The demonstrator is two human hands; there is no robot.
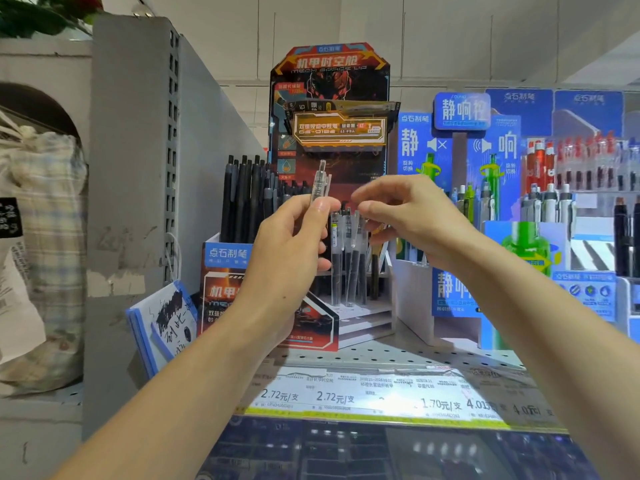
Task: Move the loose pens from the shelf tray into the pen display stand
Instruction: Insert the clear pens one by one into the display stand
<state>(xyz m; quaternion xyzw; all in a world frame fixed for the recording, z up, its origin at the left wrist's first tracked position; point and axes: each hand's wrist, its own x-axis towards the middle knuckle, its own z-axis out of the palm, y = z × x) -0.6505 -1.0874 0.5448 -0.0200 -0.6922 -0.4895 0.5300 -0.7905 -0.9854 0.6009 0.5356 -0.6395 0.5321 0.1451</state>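
Observation:
My left hand (294, 237) grips a clear-barrelled pen (319, 183) upright, its top poking above my fingers. My right hand (405, 216) hovers just to the right of it, fingers loosely curled, thumb and forefinger close together above the pens; nothing shows clearly between them. Behind both hands stands the red and black pen display stand (329, 98). A few clear pens with black refills (348, 258) stand upright in its white stepped base (363, 317). Many black pens (246, 202) fill its left section.
A blue pen display (460, 161) with green and white pens stands to the right. A grey shelf upright (138, 150) is on the left, with a scribbled test pad (166, 323) leaning at its foot. Price labels (346, 396) line the perforated shelf edge.

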